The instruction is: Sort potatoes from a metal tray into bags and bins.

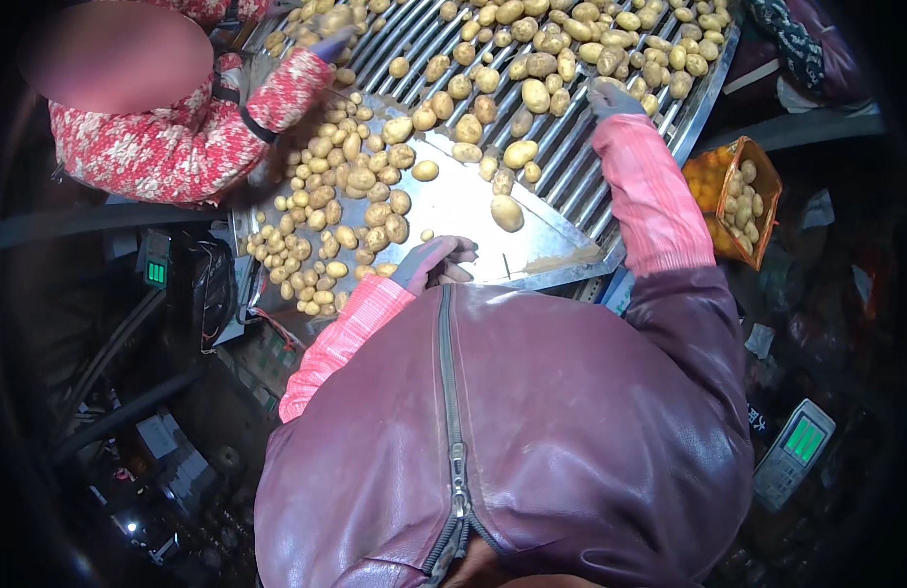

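My left hand (440,263), in a grey and pink glove, rests at the near edge of a bare metal plate (453,198). Its fingers are loosely curled and apart, and I see nothing in them. A tiny potato (427,235) lies just beyond it. Farther off, my right hand (612,98), also gloved, reaches over the right side of a metal roller rack (571,173). Potatoes surround its fingertips and one potato (608,82) appears to touch them; whether it is gripped cannot be made out. A large potato (507,212) lies on the plate between my hands.
Small potatoes (314,213) crowd the plate's left side. A co-worker's gloved hand (332,45) is over potatoes at upper left; another person's sleeve (828,51) shows at upper right. An orange mesh bag (762,165) holds potatoes. Scale displays (802,441) glow on both sides.
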The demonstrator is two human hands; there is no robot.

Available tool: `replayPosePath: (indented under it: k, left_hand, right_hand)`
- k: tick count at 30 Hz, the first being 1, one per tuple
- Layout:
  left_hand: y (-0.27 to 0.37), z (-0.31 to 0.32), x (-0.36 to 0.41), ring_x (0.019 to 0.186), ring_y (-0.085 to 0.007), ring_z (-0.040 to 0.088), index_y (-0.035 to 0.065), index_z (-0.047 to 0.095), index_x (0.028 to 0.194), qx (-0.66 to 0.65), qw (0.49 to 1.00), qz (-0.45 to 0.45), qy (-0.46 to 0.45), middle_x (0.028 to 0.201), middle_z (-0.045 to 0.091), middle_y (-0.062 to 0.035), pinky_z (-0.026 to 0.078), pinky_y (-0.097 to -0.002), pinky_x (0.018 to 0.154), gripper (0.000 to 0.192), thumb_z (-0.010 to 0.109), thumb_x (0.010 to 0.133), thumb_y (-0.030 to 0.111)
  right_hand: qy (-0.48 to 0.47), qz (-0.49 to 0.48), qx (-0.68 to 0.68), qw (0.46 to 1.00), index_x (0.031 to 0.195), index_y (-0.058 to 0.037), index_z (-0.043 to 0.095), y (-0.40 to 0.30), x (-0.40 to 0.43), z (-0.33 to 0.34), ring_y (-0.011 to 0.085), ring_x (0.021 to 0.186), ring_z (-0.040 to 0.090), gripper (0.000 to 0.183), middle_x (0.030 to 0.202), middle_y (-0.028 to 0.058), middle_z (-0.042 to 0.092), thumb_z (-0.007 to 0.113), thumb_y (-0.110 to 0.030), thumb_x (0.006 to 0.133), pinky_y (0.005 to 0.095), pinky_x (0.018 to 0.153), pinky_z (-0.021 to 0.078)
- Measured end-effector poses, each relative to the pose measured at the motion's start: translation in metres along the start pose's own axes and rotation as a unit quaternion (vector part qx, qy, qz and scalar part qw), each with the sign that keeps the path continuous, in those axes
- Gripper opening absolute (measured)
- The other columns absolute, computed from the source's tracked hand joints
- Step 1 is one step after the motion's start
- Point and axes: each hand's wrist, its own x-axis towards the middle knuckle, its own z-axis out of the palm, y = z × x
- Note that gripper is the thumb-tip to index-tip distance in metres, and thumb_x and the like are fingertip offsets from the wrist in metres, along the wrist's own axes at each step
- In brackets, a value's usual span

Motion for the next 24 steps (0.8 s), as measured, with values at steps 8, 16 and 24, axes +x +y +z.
replayPosePath:
  k: [8, 16, 24]
  left_hand:
    - [-0.009, -0.012, 0.024, 0.083, -0.0166, 0.061, 0.0029, 0.053, 0.12, 0.171, 0.962, 0.164, 0.138, 0.095, 0.061, -0.0084, 0.049, -0.0285, 0.074, 0.038, 0.053, 0.092, 0.029]
    - [0.034, 0.002, 0.025, 0.097, -0.0325, 0.051, 0.0069, 0.057, 0.116, 0.641, 0.671, 0.277, 0.25, 0.104, 0.055, -0.0132, 0.043, -0.0419, 0.084, 0.044, 0.064, 0.078, 0.029]
    - [0.021, -0.021, 0.012, 0.1, -0.0349, 0.05, 0.0044, 0.057, 0.113, 0.598, 0.697, 0.278, 0.28, 0.108, 0.053, -0.0167, 0.042, -0.0422, 0.088, 0.042, 0.063, 0.079, 0.029]
  right_hand:
    - [-0.076, 0.201, 0.623, 0.752, 0.111, 0.0012, 0.054, 0.086, -0.072, -0.101, 0.0108, 0.059, 0.055, 0.036, 0.078, 0.0057, 0.062, 0.058, -0.027, 0.09, 0.022, 0.049, 0.0424]
    - [0.042, 0.286, 0.351, 0.891, 0.106, -0.0065, 0.056, 0.238, -0.213, -0.057, 0.0079, 0.049, 0.048, 0.025, 0.07, 0.0003, 0.058, 0.059, -0.021, 0.086, 0.0217, 0.043, 0.0395]
    - [0.2, 0.181, 0.203, 0.941, 0.118, -0.0076, 0.057, 0.05, -0.147, -0.075, 0.0132, 0.072, 0.059, 0.031, 0.086, 0.0069, 0.062, 0.053, -0.021, 0.09, 0.0261, 0.068, 0.0484]
